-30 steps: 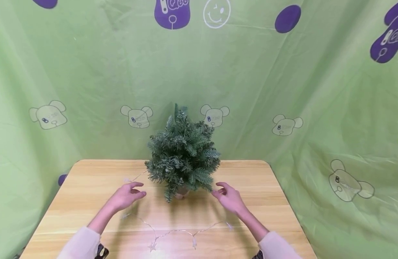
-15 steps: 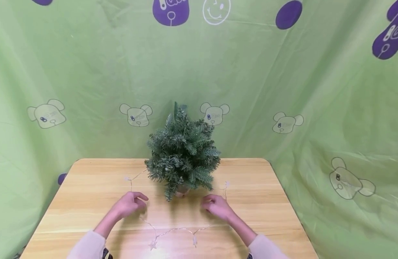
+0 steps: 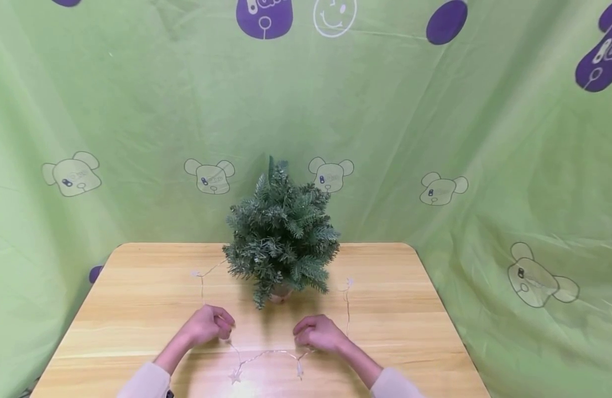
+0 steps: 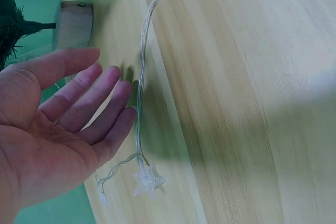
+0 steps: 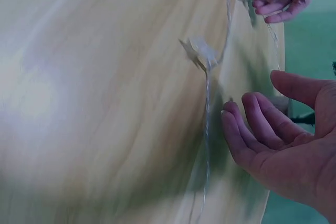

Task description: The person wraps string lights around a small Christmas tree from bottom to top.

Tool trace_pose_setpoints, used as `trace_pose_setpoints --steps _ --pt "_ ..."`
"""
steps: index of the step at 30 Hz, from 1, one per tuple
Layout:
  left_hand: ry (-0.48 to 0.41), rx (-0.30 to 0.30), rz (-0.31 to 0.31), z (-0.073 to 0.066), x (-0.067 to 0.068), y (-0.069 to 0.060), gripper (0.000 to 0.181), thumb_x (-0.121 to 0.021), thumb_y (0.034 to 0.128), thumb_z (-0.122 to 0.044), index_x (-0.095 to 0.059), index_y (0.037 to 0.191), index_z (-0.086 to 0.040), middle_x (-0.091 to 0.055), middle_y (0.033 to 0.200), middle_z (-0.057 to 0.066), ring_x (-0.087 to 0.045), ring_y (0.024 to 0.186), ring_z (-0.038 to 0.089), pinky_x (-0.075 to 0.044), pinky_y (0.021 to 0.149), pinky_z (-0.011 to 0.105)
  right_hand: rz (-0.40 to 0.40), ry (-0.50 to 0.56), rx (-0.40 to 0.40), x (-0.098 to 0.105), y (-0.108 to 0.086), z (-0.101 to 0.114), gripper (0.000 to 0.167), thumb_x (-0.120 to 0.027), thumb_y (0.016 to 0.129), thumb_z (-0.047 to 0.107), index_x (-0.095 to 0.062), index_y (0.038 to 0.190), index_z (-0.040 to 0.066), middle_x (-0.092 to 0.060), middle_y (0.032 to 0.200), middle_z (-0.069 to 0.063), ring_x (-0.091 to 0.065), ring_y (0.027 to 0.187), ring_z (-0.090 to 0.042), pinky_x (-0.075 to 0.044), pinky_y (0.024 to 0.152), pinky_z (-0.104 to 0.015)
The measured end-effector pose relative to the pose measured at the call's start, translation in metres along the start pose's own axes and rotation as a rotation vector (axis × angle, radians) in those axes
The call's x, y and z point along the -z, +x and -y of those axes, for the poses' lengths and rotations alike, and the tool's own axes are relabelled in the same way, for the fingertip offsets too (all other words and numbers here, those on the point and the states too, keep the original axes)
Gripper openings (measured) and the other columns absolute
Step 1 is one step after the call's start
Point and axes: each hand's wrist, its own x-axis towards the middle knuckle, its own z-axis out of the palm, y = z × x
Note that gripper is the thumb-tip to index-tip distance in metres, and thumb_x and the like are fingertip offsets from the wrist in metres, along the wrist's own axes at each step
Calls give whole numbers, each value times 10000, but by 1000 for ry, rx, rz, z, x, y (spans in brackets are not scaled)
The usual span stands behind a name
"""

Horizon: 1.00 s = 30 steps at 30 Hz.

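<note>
A small artificial Christmas tree (image 3: 282,235) stands upright near the back of the table, on a round wooden base (image 4: 73,24). A string of star lights (image 3: 273,351) lies in a loop around its front, with one clear star (image 4: 149,182) showing plainly in the left wrist view. My left hand (image 3: 209,325) hovers beside the string's left part, fingers loosely bent around nothing. On the other side, my right hand (image 3: 318,333) is held above the wire, also holding nothing; a star (image 5: 201,53) lies past its fingertips. Part of the string is hidden beneath the hands.
A light wooden table (image 3: 136,298) with rounded back corners carries everything. Green patterned cloth (image 3: 385,110) hangs behind it and along both sides. Another star (image 3: 349,282) of the string rests right of the tree.
Both hands have moved nearer to each other and toward the front of the table. More of the string at the right has come into sight. The tree stays where it was.
</note>
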Motion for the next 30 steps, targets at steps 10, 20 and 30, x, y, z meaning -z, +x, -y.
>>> trace_pose_setpoints --steps 10,20,30 --pt "1 23 -17 5 -2 2 361 -723 709 131 -701 1055 31 -716 944 146 -666 814 190 -609 803 372 30 85 6 -23 3 5 315 -792 745 77 -735 1039 -23 -761 862 -83 -684 733 -140 -565 704 -262" --pt "15 -29 -24 15 -8 3 409 -656 655 230 -696 1019 50 -691 888 136 -660 809 236 -618 690 334 -30 64 25 -41 5 3 230 -797 687 -8 -742 909 -26 -744 773 -98 -647 640 -103 -531 623 -198" --pt "-12 -23 -40 17 -10 4 439 -555 629 281 -682 989 64 -665 869 157 -634 776 246 -611 632 319 -72 -32 43 -46 10 2 195 -816 630 -55 -733 787 26 -705 660 -28 -598 554 -67 -521 608 -211"
